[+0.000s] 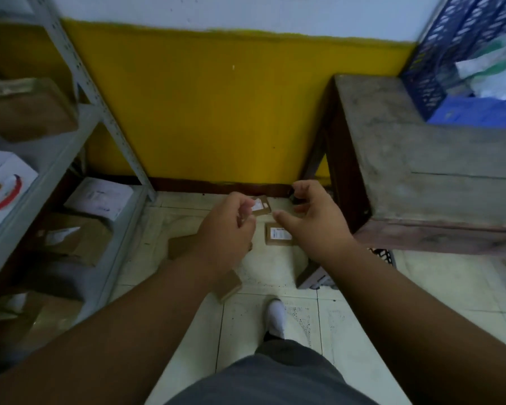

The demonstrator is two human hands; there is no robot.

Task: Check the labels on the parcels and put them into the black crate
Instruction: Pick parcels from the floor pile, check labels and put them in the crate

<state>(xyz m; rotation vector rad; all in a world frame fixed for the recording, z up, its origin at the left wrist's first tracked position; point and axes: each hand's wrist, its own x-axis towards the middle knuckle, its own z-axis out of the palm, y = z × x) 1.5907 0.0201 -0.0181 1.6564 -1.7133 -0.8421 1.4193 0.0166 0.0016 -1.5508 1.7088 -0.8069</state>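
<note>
My left hand (228, 226) pinches a small brown parcel (262, 206) with a white label and holds it up above the floor. My right hand (313, 209) hovers just right of it with loosely curled fingers and its thumb pointing at the parcel, holding nothing. A second small labelled parcel (278, 233) lies on the tiled floor under my hands. More brown parcels (181, 244) lie partly hidden beneath my left forearm. A corner of the black crate (384, 255) shows past my right forearm, under the wooden table.
A grey metal shelf (79, 133) with cardboard boxes and white mailers stands at the left. A worn wooden table (421, 159) at the right carries a blue crate (438, 62). The yellow wall is straight ahead. My white shoe (276, 317) is on the tiles.
</note>
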